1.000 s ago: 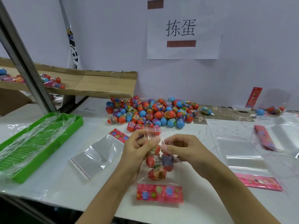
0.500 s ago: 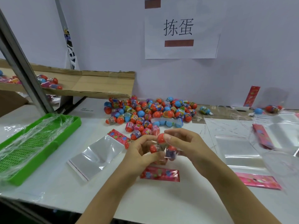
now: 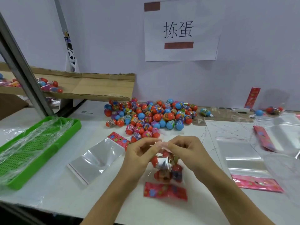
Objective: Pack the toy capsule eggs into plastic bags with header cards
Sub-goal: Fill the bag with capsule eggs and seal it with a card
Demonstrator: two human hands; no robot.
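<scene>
Left hand (image 3: 140,154) and right hand (image 3: 185,151) both pinch the top of a clear bag (image 3: 167,169) of capsule eggs, its pink header card (image 3: 165,191) hanging near the counter's (image 3: 68,197) front edge

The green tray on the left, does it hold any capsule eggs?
No, the green tray holds only crinkled clear plastic film.

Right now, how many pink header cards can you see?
5: one on the held bag, one on the empty bag left, two on bags right, one against the wall. Others may be hidden.
</scene>
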